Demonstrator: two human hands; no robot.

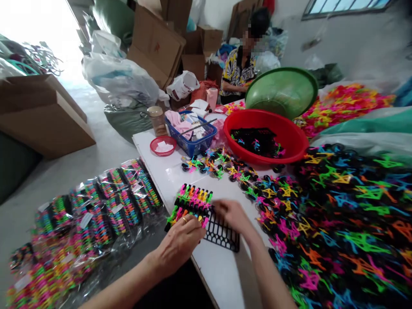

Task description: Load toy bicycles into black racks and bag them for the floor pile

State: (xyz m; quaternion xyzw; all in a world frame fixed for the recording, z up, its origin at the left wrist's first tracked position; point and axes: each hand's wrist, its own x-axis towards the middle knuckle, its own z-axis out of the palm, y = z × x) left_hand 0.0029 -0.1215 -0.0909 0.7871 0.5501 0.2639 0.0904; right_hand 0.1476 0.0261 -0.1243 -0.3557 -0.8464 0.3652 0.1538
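Note:
A black plastic grid rack [223, 235] lies on the white table in front of me, its left part filled with rows of small colourful pieces [194, 195] and its right part showing bare slots. My left hand [182, 240], with a ring on one finger, has its fingers bent and pressed together over the rack's lower row; whatever is between the fingertips is hidden. Over the rack's upper right side is my right hand [230, 214], blurred, its fingers curled near the end of the filled rows. Loose toy bicycles [280, 193] in many colours are scattered just to the right.
Behind stand a red basin [265, 148] of black racks, a green basket [281, 92], a blue basket [193, 143] and a small red tray [157, 146]. Bagged filled racks [106, 201] lie left. A large bicycle heap [354, 214] covers the right. A person [238, 68] sits beyond.

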